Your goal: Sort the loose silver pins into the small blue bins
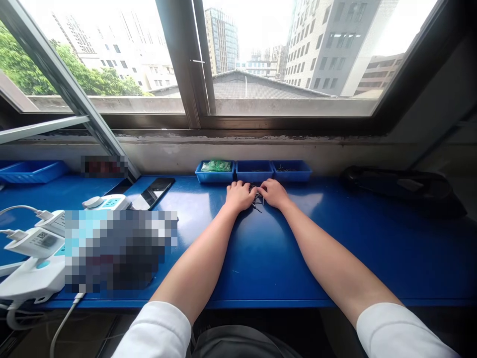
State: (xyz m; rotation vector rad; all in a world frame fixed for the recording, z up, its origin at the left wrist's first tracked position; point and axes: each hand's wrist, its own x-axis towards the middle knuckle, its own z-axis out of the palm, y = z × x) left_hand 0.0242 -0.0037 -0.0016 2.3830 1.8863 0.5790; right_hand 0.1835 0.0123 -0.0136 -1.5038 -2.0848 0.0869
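A small heap of thin dark pieces (257, 205) lies on the blue table, just in front of the blue trays. My left hand (240, 196) rests at the heap's left side, fingers bent over it. From the right, my right hand (274, 193) touches the heap with its fingertips drawn together. What either hand holds, if anything, is too small to make out. Behind the hands stand three blue trays: the left tray (215, 176) holds green packets (216, 165), the middle tray (254, 176) has dark contents, and the right tray (292, 176) holds small dark pieces.
On the left are a black phone (163, 189), white power strips (37, 276) with plugs and cables, a blurred-out object, and another blue tray (35, 174). A black case (402, 189) lies at the back right. Window frames (194, 107) rise behind the table (268, 258).
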